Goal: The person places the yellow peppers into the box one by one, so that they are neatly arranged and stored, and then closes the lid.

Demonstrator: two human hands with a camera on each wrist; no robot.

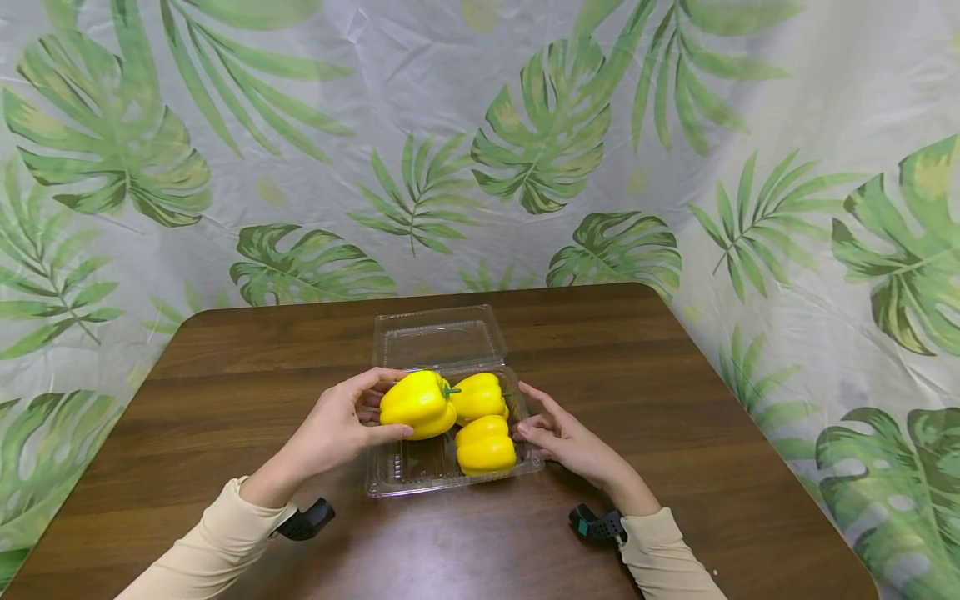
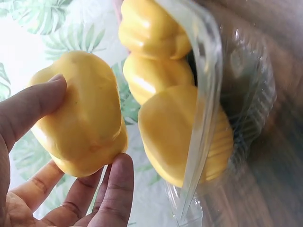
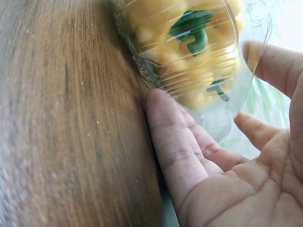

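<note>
from my end the left hand (image 1: 341,421)'s clamped on a pepper (image 1: 416,404) over the box (image 1: 422,462), two more peppers (image 1: 486,452) just right of that grip, right hand (image 1: 567,442)'s thumb and fingers apart by its wall, so i'd guess packing, next calling for gentle lowering

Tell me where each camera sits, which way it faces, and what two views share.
Head: on the person's head, facing forward and down at the table, clear container and leaf-print cloth; left hand, right hand and sleeves show.
Left wrist: on that wrist, facing the held yellow pepper and the container's edge; part of the left hand shows.
Right wrist: on that wrist, facing the container's side, table at image left; part of the right hand shows.
Shared: the head and left wrist views both show the held yellow pepper.
</note>
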